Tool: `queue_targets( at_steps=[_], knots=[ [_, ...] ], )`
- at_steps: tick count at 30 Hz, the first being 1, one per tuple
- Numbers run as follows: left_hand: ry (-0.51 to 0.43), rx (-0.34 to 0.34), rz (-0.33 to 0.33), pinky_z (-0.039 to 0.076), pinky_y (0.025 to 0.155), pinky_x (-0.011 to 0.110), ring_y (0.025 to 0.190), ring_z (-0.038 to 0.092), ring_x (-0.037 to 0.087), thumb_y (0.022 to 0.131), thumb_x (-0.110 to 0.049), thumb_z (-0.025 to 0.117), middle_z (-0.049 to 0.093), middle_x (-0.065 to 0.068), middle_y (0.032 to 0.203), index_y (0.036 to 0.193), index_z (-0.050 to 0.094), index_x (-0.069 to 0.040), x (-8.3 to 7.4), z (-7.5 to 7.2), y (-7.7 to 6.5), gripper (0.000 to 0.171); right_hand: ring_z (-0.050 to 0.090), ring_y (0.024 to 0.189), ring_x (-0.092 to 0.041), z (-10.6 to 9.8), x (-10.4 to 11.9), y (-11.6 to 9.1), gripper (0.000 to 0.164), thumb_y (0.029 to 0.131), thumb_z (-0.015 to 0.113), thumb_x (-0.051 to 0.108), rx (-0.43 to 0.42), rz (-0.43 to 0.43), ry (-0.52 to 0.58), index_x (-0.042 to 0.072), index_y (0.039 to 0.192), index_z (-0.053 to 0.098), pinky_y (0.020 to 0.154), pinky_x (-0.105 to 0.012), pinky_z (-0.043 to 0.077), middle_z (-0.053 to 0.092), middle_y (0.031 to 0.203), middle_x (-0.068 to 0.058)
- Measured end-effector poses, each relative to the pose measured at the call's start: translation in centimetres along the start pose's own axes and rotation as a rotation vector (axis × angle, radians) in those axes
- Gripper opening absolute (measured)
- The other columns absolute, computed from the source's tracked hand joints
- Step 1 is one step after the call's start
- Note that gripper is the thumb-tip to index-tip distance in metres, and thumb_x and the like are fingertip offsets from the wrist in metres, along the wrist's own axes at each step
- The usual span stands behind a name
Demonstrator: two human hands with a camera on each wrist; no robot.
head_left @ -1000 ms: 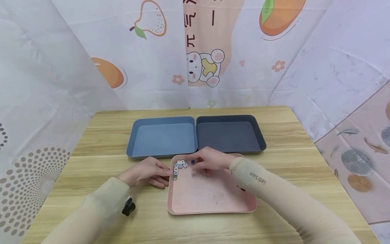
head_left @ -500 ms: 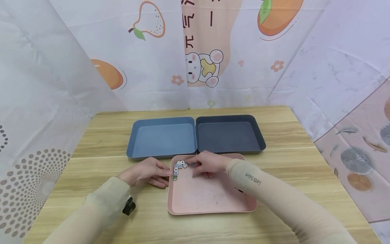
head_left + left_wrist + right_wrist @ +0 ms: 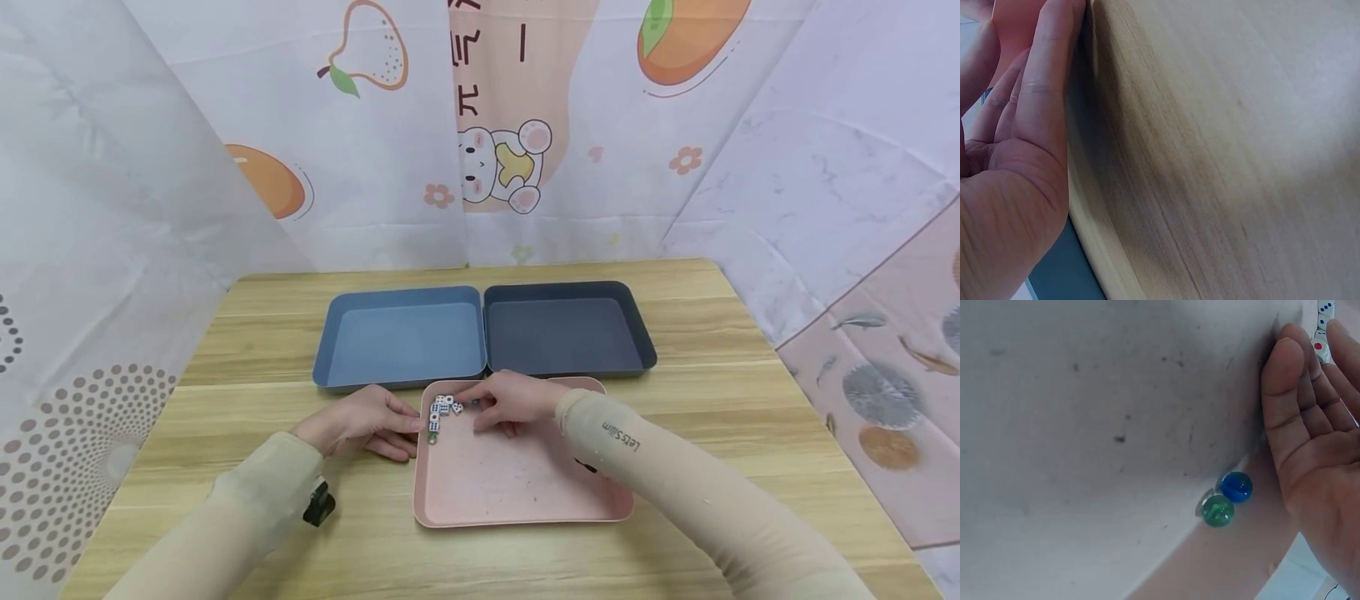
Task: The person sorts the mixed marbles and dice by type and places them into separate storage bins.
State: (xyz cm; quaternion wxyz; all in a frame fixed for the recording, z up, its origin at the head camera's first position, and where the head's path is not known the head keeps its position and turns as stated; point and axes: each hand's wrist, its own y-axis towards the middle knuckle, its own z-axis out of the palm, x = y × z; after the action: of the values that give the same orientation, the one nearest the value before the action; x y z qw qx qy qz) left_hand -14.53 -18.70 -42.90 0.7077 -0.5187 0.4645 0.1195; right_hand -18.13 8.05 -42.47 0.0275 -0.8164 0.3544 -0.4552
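Observation:
Along the left end of a pink tray [image 3: 525, 492], several white dice [image 3: 443, 405] stand in a bent row, with a green marble [image 3: 432, 437] at the near end. My right hand [image 3: 517, 397] reaches over the tray's far side, index finger stretched to the rightmost dice and the other fingers loosely bent. A blue marble [image 3: 1235, 487] and a second green marble [image 3: 1218, 511] lie side by side near that hand in the right wrist view. At the tray's left rim, my left hand [image 3: 367, 422] touches the wall with extended fingers [image 3: 1044, 81] and thumb.
Behind the pink tray are a blue tray [image 3: 408, 342] and a dark navy tray [image 3: 566, 337], side by side on the wooden table [image 3: 697, 333]. A patterned cloth [image 3: 360, 208] hangs at the back and sides.
My right hand has come slightly down and left, its index fingertip now at the dice, covering most of the blue marble in the head view. The left hand stays at the rim.

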Motion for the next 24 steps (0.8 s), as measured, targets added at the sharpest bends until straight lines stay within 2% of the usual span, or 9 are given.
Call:
queue_targets(
  at_steps=[6,14,18,24],
  knots=[
    [0.007,0.008,-0.001,0.055,0.074,0.044,0.087,0.066,0.034,0.085,-0.016,0.069,0.067,0.022,0.097,0.113,0.062,0.006,0.0,-0.1,0.1,0.036,0.056,0.045,-0.028,0.1,0.0,0.1,0.045,0.086,0.068,0.022,-0.013,-0.014,0.003,0.025,0.13,0.056,0.042,-0.032,0.049,0.056,0.061,-0.011],
    [0.014,0.021,0.004,0.055,0.073,0.045,0.086,0.066,0.034,0.086,-0.017,0.068,0.067,0.022,0.097,0.114,0.062,0.006,-0.1,-0.1,0.0,0.037,0.053,0.041,-0.024,0.7,0.4,0.5,0.042,0.083,0.071,0.026,-0.014,0.032,0.029,0.025,0.124,0.062,0.039,-0.032,0.047,0.055,0.056,-0.009],
    [0.022,0.027,0.007,0.055,0.073,0.045,0.086,0.067,0.034,0.086,-0.017,0.068,0.067,0.022,0.096,0.114,0.062,0.006,-0.1,-0.1,-0.1,0.037,0.051,0.039,-0.02,1.3,0.7,0.8,0.037,0.082,0.073,0.024,-0.048,0.043,0.044,0.022,0.118,0.066,0.037,-0.027,0.045,0.053,0.052,-0.008],
    [0.025,0.031,0.006,0.055,0.073,0.045,0.086,0.067,0.034,0.086,-0.019,0.068,0.067,0.022,0.096,0.115,0.062,0.005,-0.2,-0.2,-0.1,0.037,0.047,0.036,-0.018,2.2,1.2,1.4,0.029,0.08,0.075,0.019,-0.117,0.029,0.051,0.019,0.108,0.068,0.035,-0.023,0.039,0.053,0.055,-0.004]
  ],
)
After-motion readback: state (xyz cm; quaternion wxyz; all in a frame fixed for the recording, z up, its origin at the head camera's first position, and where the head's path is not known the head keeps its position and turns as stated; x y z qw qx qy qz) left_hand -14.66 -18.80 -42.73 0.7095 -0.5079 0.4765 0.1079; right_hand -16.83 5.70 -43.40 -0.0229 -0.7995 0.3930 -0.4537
